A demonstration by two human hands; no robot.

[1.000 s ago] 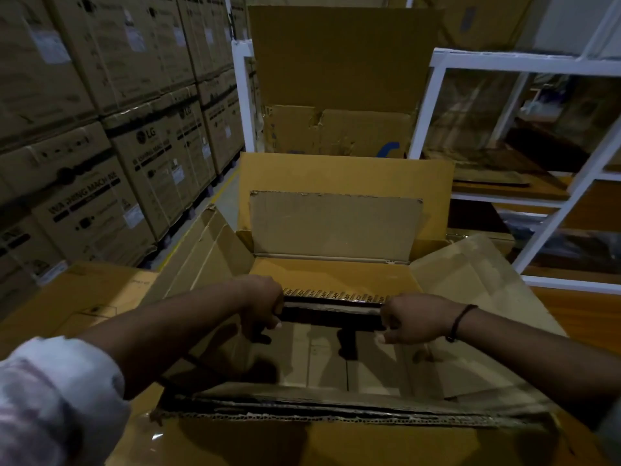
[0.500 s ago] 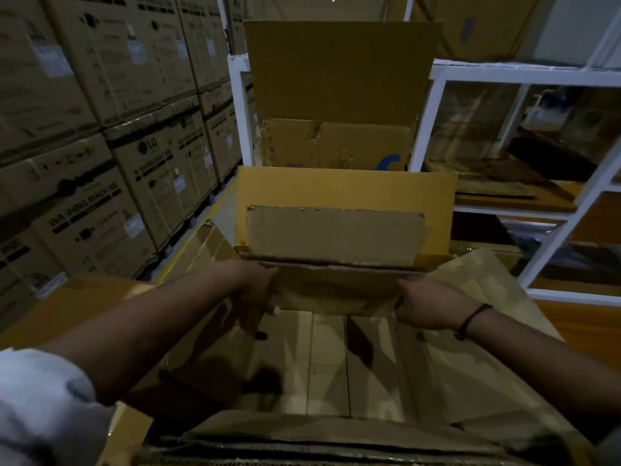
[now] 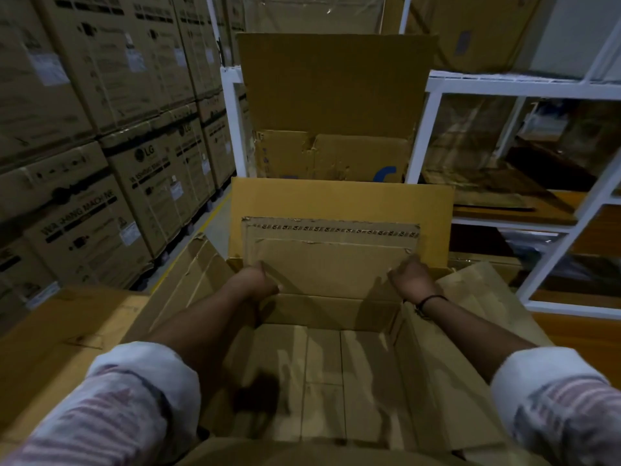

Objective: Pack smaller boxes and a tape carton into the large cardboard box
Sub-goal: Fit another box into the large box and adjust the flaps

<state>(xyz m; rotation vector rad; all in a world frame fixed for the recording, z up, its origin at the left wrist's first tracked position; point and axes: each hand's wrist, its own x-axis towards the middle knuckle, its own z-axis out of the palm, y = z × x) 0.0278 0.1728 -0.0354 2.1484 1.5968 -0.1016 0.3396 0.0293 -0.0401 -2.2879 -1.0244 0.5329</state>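
Gripping flat cardboard piece (image 3: 329,264) with left hand (image 3: 258,280) and right hand (image 3: 411,279), fingers curled on its side edges (thumbs hidden), upright against far wall inside large cardboard box (image 3: 339,200); risks flopping forward on release, blocking floor space.

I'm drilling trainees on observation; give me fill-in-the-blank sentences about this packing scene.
The left hand and right hand grip the flap at the ___ side of the large box.
A black band circles the ___ wrist.
The rack is painted ___.
The stacked cartons read LG washing ___.
Missing: far, right, white, machine.
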